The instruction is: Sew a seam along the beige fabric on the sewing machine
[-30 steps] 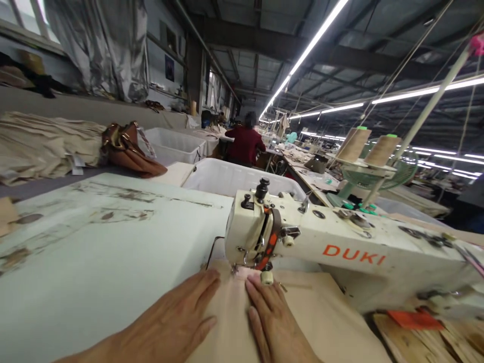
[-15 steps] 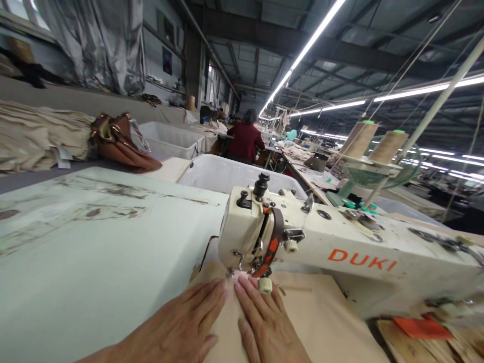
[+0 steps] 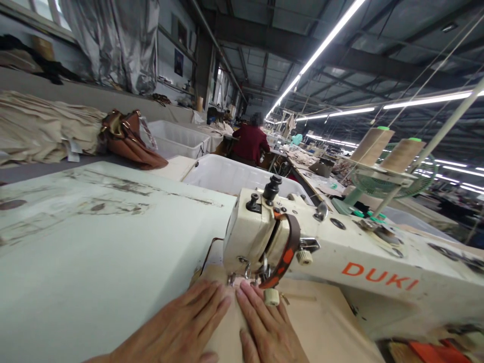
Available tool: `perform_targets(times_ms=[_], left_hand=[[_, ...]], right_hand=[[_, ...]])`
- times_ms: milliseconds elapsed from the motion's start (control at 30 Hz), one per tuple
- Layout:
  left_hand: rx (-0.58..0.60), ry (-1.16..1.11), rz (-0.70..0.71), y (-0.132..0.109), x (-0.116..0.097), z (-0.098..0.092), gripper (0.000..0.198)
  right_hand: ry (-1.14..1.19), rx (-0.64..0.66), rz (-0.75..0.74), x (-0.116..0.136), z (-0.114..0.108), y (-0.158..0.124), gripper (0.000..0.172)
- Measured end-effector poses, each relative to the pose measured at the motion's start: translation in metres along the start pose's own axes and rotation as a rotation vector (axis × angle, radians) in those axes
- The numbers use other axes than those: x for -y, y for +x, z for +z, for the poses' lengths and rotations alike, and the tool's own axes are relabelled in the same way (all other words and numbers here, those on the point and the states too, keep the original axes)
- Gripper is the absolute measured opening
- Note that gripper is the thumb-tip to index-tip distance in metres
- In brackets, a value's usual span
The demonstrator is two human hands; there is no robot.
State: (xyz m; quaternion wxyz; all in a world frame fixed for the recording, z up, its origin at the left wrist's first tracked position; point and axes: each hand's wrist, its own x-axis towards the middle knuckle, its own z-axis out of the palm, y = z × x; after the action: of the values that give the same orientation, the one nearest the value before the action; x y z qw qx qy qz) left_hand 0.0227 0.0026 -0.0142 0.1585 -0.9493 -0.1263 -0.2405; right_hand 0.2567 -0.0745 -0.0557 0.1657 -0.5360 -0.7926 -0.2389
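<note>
Beige fabric (image 3: 321, 322) lies under the head of a white sewing machine (image 3: 302, 227) lettered DUKI. My left hand (image 3: 185, 317) rests flat on the fabric, left of the presser foot (image 3: 232, 280), fingers stretched out. On the other side of it, my right hand (image 3: 266, 317) also presses flat on the cloth, its fingertips close to the needle area. A gap of fabric shows between the two hands. A small zipper pull (image 3: 284, 299) lies on the fabric right of my right hand. The needle tip is too small to make out.
A pale green tabletop (image 3: 113, 262) spreads to the left. Behind it are a brown handbag (image 3: 130, 143), stacked beige cloth (image 3: 45, 126) and a white bin (image 3: 227, 171). Thread cones (image 3: 372, 146) stand right. A person in dark red (image 3: 249, 143) sits farther back.
The view has shifted slightly, so the machine appears a little lower and farther right. Both hands stay flat on the fabric by the presser foot.
</note>
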Motion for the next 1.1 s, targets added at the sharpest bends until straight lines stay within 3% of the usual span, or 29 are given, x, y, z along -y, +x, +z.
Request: perform_targets(times_ms=[333, 633, 833, 1100], left_hand=[[-0.007, 0.09, 0.007, 0.005, 0.004, -0.001, 0.057], [0.021, 0.013, -0.011, -0.003, 0.006, 0.007, 0.06], [0.077, 0.01, -0.065, -0.008, 0.006, 0.005, 0.074], [0.163, -0.037, -0.039, 0.0, 0.009, 0.0, 0.071]], right_hand=[[0.053, 0.094, 0.02, -0.001, -0.001, 0.002, 0.063], [0.089, 0.088, 0.052, -0.002, 0.006, 0.001, 0.06], [0.082, 0.083, 0.048, -0.001, 0.002, 0.003, 0.059], [0.082, 0.13, 0.012, -0.005, -0.002, 0.006, 0.057]])
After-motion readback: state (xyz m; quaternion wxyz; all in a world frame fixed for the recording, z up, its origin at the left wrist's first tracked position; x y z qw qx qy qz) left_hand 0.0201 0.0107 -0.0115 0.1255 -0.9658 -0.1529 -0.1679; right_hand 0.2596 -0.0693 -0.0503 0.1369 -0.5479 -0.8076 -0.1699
